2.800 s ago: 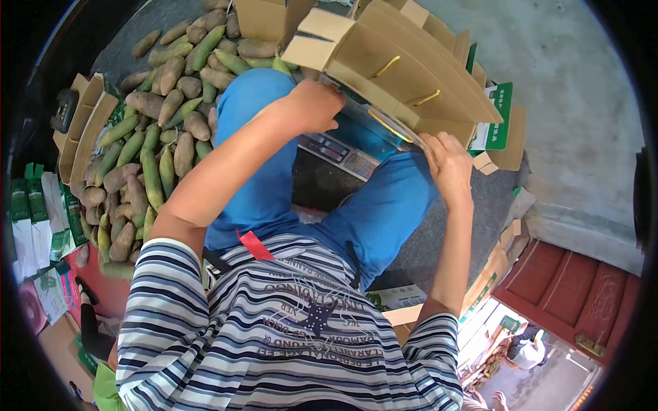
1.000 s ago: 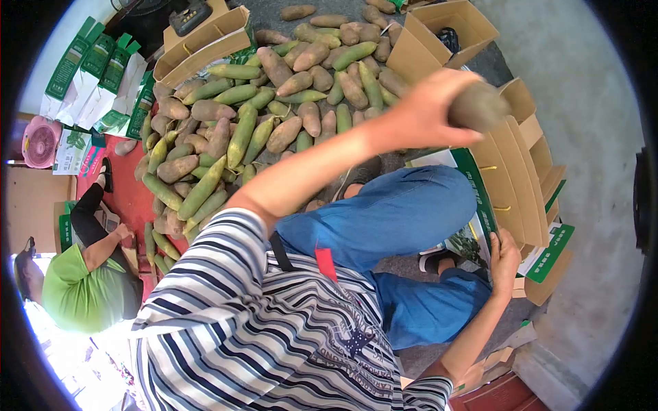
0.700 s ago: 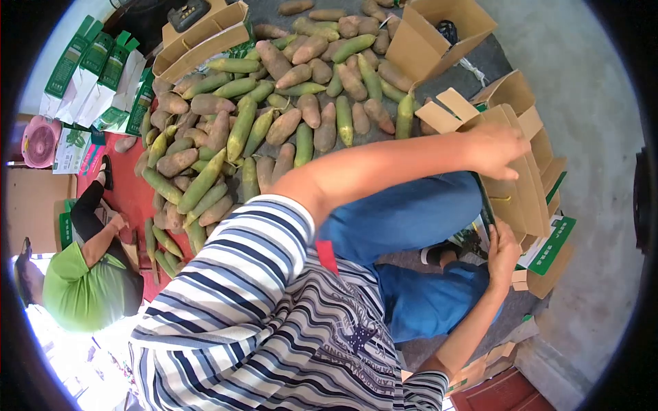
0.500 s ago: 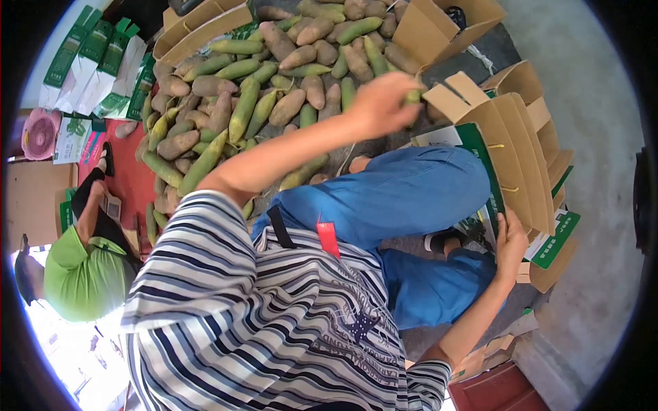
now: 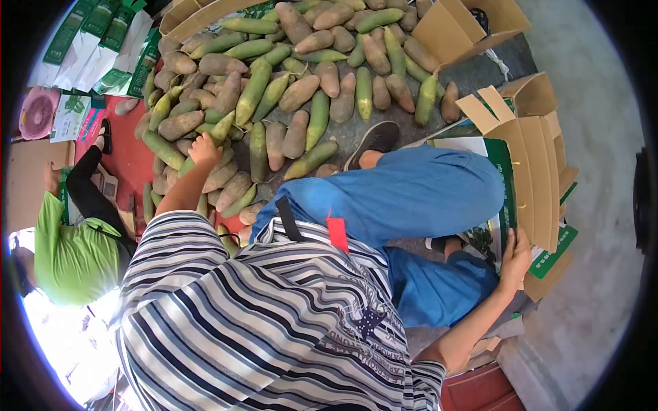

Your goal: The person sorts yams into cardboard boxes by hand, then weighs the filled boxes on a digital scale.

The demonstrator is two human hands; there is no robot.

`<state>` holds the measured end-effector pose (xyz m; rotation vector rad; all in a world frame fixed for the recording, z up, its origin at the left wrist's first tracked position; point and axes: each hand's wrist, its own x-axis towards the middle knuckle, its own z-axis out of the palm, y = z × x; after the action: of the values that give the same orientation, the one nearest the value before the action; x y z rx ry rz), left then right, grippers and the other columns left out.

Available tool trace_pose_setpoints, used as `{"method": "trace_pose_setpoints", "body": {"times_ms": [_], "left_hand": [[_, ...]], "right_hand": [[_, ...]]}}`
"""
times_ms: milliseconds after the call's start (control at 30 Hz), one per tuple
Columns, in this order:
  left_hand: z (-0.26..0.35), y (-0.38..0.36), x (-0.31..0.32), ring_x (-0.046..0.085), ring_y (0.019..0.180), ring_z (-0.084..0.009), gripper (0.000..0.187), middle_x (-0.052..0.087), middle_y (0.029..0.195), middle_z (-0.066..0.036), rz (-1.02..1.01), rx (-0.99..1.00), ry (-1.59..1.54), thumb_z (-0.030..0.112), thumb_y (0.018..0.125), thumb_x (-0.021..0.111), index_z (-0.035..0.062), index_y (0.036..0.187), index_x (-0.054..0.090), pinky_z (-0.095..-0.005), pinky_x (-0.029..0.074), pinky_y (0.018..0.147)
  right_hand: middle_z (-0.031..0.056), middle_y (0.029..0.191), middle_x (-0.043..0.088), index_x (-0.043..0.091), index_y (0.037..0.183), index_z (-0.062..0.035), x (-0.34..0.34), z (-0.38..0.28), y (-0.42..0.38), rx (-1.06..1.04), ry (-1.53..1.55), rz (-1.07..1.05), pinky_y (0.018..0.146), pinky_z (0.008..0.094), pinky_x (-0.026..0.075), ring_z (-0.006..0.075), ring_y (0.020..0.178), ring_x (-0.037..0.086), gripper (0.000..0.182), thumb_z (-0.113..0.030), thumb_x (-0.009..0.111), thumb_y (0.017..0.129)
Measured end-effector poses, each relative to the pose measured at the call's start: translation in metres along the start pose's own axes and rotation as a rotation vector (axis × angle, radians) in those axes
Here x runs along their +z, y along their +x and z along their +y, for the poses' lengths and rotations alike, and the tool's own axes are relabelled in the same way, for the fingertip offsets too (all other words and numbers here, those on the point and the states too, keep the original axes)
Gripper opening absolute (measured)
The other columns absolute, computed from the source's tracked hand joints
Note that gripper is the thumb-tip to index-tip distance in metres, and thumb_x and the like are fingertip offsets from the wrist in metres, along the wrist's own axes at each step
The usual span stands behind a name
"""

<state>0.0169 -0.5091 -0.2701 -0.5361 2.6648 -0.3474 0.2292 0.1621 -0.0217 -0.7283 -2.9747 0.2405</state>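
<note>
My left hand (image 5: pixel 204 148) is closed around the upper part of a long green radish (image 5: pixel 222 129), whose yellowish tip points up beyond my fingers. More green radishes (image 5: pixel 254 92) and brownish, soil-coated roots (image 5: pixel 181 125) surround it in a wide pile. My right hand (image 5: pixel 515 259) grips the near edge of an open cardboard box (image 5: pixel 533 179) with green printed sides, standing beside my knee; its inside is mostly hidden from me. Another green radish (image 5: pixel 425 100) lies on the floor just beyond the box's raised flap.
An open brown carton (image 5: pixel 466 31) stands past the pile at the upper right. Green-and-white cartons (image 5: pixel 92 51) are stacked at the upper left above a pink fan-like object (image 5: pixel 40 114). A person in a green shirt (image 5: pixel 75 257) sits at the left. A grey wall rises at the right.
My left hand has let go of a green radish near the box, swung left across the pile and closed on another. My right hand stays on the box edge. The view shifted slightly.
</note>
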Motion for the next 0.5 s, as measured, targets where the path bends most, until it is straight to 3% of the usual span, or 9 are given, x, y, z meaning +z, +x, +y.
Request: {"method": "trace_pose_setpoints", "body": {"times_ms": [167, 267, 367, 433, 500], "left_hand": [[0.009, 0.002, -0.017, 0.059, 0.111, -0.0300, 0.060, 0.061, 0.115, -0.013, -0.035, -0.009, -0.038, 0.039, 0.071, 0.078, 0.0090, 0.115, 0.051, -0.0451, 0.048, 0.089], [0.006, 0.003, -0.009, 0.060, 0.108, -0.0321, 0.060, 0.062, 0.113, -0.014, -0.022, 0.042, -0.107, 0.040, 0.070, 0.077, 0.0075, 0.113, 0.052, -0.0443, 0.050, 0.089], [0.016, -0.010, -0.015, 0.059, 0.106, -0.0358, 0.060, 0.062, 0.113, -0.016, 0.044, 0.085, -0.228, 0.039, 0.071, 0.077, 0.0058, 0.114, 0.051, -0.0458, 0.049, 0.088], [0.038, -0.006, -0.015, 0.062, 0.101, -0.0346, 0.060, 0.063, 0.111, -0.018, 0.055, 0.214, -0.413, 0.034, 0.074, 0.076, 0.0034, 0.118, 0.049, -0.0437, 0.049, 0.085], [0.079, -0.016, -0.029, 0.064, 0.096, -0.0317, 0.059, 0.064, 0.107, -0.018, 0.104, 0.500, -0.744, 0.028, 0.077, 0.076, 0.0008, 0.120, 0.048, -0.0412, 0.049, 0.082]], "right_hand": [[0.0178, 0.103, 0.067, 0.066, 0.106, -0.0022, 0.002, 0.003, 0.002, -0.091, 0.052, 0.062, 0.083, 0.0390, 0.049, 0.0347, 0.095, 0.064, 0.020, -0.012, 0.060, 0.090], [0.0145, 0.099, 0.068, 0.068, 0.102, -0.0059, 0.003, 0.001, 0.003, -0.136, 0.000, 0.110, 0.078, 0.0382, 0.051, 0.0322, 0.091, 0.065, 0.017, -0.013, 0.064, 0.087], [0.0110, 0.090, 0.066, 0.066, 0.106, -0.0141, -0.001, -0.002, 0.003, -0.156, -0.006, 0.122, 0.073, 0.0408, 0.050, 0.0321, 0.085, 0.064, 0.019, -0.017, 0.061, 0.088], [0.0104, 0.086, 0.064, 0.065, 0.105, -0.0141, -0.002, 0.000, 0.002, -0.135, -0.006, 0.099, 0.072, 0.0412, 0.050, 0.0318, 0.085, 0.063, 0.018, -0.018, 0.060, 0.088], [0.0104, 0.086, 0.064, 0.065, 0.104, -0.0132, -0.002, 0.000, 0.002, -0.131, 0.027, 0.087, 0.072, 0.0413, 0.050, 0.0316, 0.085, 0.063, 0.018, -0.017, 0.060, 0.087]]}}
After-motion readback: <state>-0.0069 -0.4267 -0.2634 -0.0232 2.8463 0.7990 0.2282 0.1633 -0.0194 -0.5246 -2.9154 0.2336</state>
